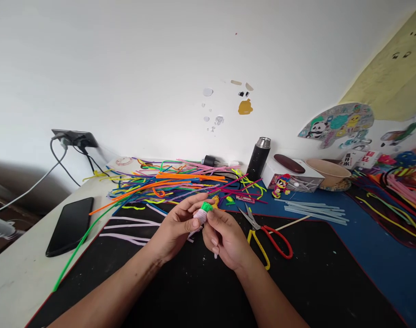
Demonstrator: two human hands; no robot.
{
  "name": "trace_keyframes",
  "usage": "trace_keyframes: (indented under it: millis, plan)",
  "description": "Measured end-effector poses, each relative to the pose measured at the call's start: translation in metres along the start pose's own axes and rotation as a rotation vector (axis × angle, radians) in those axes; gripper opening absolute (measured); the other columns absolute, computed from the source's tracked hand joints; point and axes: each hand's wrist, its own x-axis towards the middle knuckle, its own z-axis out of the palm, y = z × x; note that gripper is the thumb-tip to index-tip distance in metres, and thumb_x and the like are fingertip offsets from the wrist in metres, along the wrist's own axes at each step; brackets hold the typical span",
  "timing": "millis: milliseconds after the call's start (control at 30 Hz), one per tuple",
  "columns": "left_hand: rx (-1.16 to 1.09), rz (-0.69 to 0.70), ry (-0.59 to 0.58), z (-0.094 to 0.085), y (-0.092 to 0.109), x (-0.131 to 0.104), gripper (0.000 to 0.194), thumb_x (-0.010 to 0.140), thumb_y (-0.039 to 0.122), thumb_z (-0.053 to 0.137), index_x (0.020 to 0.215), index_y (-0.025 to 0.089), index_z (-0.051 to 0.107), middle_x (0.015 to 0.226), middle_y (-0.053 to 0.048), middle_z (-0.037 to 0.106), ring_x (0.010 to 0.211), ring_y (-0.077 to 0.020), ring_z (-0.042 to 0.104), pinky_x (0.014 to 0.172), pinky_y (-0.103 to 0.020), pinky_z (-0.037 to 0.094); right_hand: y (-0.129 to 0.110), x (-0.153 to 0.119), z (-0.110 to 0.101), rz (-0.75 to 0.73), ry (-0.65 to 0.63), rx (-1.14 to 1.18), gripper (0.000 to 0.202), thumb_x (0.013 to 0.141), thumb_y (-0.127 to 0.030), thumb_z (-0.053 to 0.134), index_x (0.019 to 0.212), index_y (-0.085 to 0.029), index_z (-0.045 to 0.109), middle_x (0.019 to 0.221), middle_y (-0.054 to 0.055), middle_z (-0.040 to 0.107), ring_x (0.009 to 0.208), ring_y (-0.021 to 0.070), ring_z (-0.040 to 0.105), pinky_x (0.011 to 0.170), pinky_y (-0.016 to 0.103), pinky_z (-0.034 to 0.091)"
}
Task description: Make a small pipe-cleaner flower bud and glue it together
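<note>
Both hands meet above the black mat [201, 291]. Between them is a small piece of pipe-cleaner work [201, 215], pale lilac and wound at its lower left, bright green at its upper right. My left hand [177, 225] pinches the lilac part, thumb on its near side. My right hand [226, 234] has its thumb and index finger closed at the right edge of the green part, its other fingers curled. A thin pale end pokes out below my right fingers. Lilac pipe cleaners [126, 237] lie on the mat left of my left hand.
Scissors [259, 225] with red and yellow handles lie open right of my right hand. Many coloured pipe cleaners [174, 182] spread behind the hands. A black phone [70, 226] is at left. A black flask [259, 158] and white box [293, 175] stand by the wall; glue sticks [315, 210] lie at right.
</note>
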Motion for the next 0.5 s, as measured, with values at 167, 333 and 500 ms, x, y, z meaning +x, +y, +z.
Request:
trace_keyframes:
  millis: [167,333,500]
  plan:
    - [0.069,0.026,-0.032,-0.004,0.005,0.001,0.059,0.078,0.034,0.093,0.133,0.03,0.074,0.131,-0.011,0.077,0.124,-0.0294,0.07,0.11,-0.045,0.05,-0.001,0.0,-0.004,-0.032,0.04,-0.075,0.043,0.09,-0.057,0.078,0.077,-0.019,0.061,0.043,-0.012,0.036,0.034,0.006,0.032,0.039,0.022,0.022]
    - [0.623,0.225,-0.043,-0.004,0.024,-0.002,0.044,0.086,0.029,0.087,0.128,0.031,0.076,0.135,-0.009,0.073,0.131,-0.0294,0.061,0.117,-0.047,0.041,-0.003,0.0,-0.009,-0.034,0.112,-0.184,0.045,0.088,-0.059,0.078,0.076,-0.018,0.062,0.042,-0.012,0.036,0.033,0.0057,0.033,0.038,0.021,0.021]
    - [1.076,0.468,-0.054,-0.006,0.034,-0.004,0.048,0.089,0.03,0.084,0.136,0.032,0.072,0.126,-0.008,0.076,0.121,-0.0275,0.061,0.11,-0.045,0.046,-0.003,0.002,-0.011,-0.02,0.145,-0.268,0.045,0.085,-0.06,0.081,0.079,-0.018,0.064,0.041,-0.012,0.037,0.033,0.006,0.035,0.038,0.021,0.021]
